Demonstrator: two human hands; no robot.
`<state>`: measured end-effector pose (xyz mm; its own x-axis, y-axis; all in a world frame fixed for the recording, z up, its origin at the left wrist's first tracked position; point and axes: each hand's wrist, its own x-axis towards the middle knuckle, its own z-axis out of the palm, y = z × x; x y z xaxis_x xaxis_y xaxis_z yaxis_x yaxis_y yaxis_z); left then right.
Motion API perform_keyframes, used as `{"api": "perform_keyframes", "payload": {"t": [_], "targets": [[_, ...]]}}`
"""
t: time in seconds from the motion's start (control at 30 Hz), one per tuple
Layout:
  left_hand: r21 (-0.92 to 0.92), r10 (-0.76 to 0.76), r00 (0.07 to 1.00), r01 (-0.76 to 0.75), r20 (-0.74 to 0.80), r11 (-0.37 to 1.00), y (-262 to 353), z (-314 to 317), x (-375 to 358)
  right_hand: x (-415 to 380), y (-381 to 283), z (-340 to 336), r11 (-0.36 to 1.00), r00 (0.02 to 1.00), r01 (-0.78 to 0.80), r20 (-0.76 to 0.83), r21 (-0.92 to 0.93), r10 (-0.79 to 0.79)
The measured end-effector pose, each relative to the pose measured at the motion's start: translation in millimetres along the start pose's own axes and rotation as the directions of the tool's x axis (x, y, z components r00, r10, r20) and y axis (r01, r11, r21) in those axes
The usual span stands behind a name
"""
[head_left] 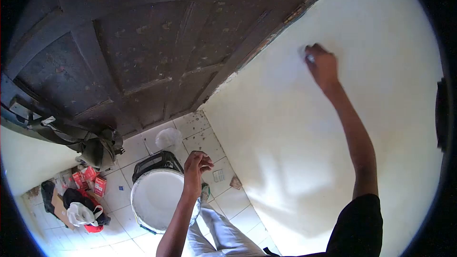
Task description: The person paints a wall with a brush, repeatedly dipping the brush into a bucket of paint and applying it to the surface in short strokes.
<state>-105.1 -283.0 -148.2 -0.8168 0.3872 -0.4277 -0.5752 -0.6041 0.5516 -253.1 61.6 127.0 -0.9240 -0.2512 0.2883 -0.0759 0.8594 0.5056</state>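
My right hand (322, 64) is raised against the cream wall (295, 128), its fingers closed and pressed to the surface. A small pale bit of something shows between the fingers, too small to name. My left hand (197, 167) hangs in the air with loosely bent fingers, and nothing shows in it. Below and left of it stands a large round white tub (157, 200), partly covered by my left forearm.
A dark brown panelled door (138, 52) adjoins the wall. Bags and straps (95, 147) hang at its left. Red boxes (99, 185) and a white bag (83, 214) lie on the tiled floor (126, 219). Behind the tub are a black container (159, 161) and clear plastic (168, 138).
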Motion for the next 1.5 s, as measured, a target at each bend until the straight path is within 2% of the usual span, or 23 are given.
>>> {"api": "perform_keyframes", "payload": {"t": [0.03, 0.07, 0.1, 0.17, 0.2, 0.3, 0.37, 0.4, 0.43, 0.5, 0.57, 0.7, 0.77, 0.83, 0.9, 0.93, 1.0, 1.1, 1.17, 1.23, 1.3, 1.43, 1.5], "targets": [[0.006, 0.012, 1.0, -0.012, 0.02, 1.0, 4, 6, 2, 5, -7, -34, 0.997, 0.996, -0.034, -0.08, -0.074, 0.028], [0.015, 0.02, 0.999, -0.02, 0.038, 1.0, 7, 11, 3, 8, -12, -57, 0.985, 0.996, -0.073, -0.058, -0.154, 0.065], [0.016, 0.015, 0.999, -0.016, 0.04, 1.0, 8, 14, 5, 6, -19, -61, 0.985, 0.996, -0.075, -0.055, -0.156, 0.068], [0.016, 0.029, 0.996, -0.031, 0.088, 0.999, 7, 16, 8, 2, -35, -62, 0.935, 0.993, -0.114, 0.0, -0.336, 0.121], [0.019, 0.023, 0.996, -0.025, 0.087, 1.0, 6, 15, 10, -5, -42, -43, 0.936, 1.0, -0.028, -0.007, -0.351, 0.028], [0.027, 0.016, 0.997, -0.018, 0.08, 0.999, -1, 8, 10, -30, -76, 54, 0.969, 0.991, 0.032, 0.131, -0.244, 0.0], [0.018, 0.016, 0.997, -0.017, 0.078, 1.0, -4, 2, 7, -48, -101, 122, 0.982, 0.991, 0.125, 0.068, -0.139, -0.117], [0.029, 0.01, 0.998, -0.012, 0.067, 0.999, -4, -1, 5, -55, -117, 145, 0.985, 0.984, 0.163, 0.085, -0.052, -0.158], [0.019, 0.009, 0.998, -0.01, 0.062, 1.0, -5, -2, 3, -59, -136, 159, 0.99, 0.979, 0.14, 0.145, 0.033, -0.143], [0.02, 0.006, 0.998, -0.007, 0.055, 1.0, -6, -4, -1, -66, -160, 188, 0.985, 0.949, 0.165, 0.264, 0.048, -0.172], [0.018, -0.016, 1.0, 0.015, 0.027, 1.0, -4, -5, -4, -72, -161, 190, 0.989, 0.958, 0.114, 0.252, 0.092, -0.134], [-0.003, -0.027, 0.999, 0.027, 0.028, 1.0, 0, -6, -7, -60, -126, 122, 0.991, 0.971, 0.023, 0.233, 0.132, -0.054], [-0.017, -0.016, 0.999, 0.017, 0.03, 1.0, 2, -4, -4, -61, -78, 112, 0.998, 0.998, 0.053, 0.025, 0.044, -0.054], [-0.025, -0.018, 0.999, 0.019, 0.029, 0.999, 3, -4, -1, -47, -42, 63, 0.999, 0.999, -0.045, 0.017, 0.021, 0.044], [-0.035, 0.001, 0.999, 0.001, 0.047, 0.999, 4, -1, 4, -32, -33, 6, 0.987, 0.989, -0.144, -0.039, -0.066, 0.141], [-0.066, 0.014, 0.999, -0.012, 0.034, 0.998, 4, 1, 6, -28, -30, -10, 0.987, 0.99, -0.14, -0.035, -0.074, 0.138], [-0.081, 0.015, 0.999, -0.011, 0.045, 0.997, 2, 0, 13, -23, -32, -26, 0.981, 0.956, -0.123, -0.283, -0.152, 0.076], [-0.09, 0.006, 1.0, -0.005, 0.015, 0.996, -1, 5, 20, 2, -38, -5, 0.979, 0.95, -0.052, -0.312, -0.197, -0.012], [-0.064, 0.025, 1.0, -0.024, 0.002, 0.998, -3, 5, 24, 17, -50, 56, 0.98, 0.98, -0.057, -0.198, -0.189, 0.019], [-0.066, 0.016, 1.0, -0.015, 0.017, 0.998, -9, 3, 28, 21, -81, 116, 0.967, 0.989, 0.056, -0.118, -0.248, -0.088], [-0.062, 0.007, 1.0, -0.005, 0.025, 0.998, -12, 1, 29, 20, -100, 170, 0.921, 0.969, 0.145, -0.134, -0.361, -0.206], [-0.04, -0.014, 1.0, 0.015, 0.017, 0.999, -18, -1, 22, 14, -133, 202, 0.947, 0.97, 0.23, -0.022, -0.225, -0.241], [-0.043, -0.007, 1.0, 0.008, 0.021, 0.999, -19, 0, 19, 9, -141, 214, 0.945, 0.949, 0.314, 0.066, -0.09, -0.309]]}}
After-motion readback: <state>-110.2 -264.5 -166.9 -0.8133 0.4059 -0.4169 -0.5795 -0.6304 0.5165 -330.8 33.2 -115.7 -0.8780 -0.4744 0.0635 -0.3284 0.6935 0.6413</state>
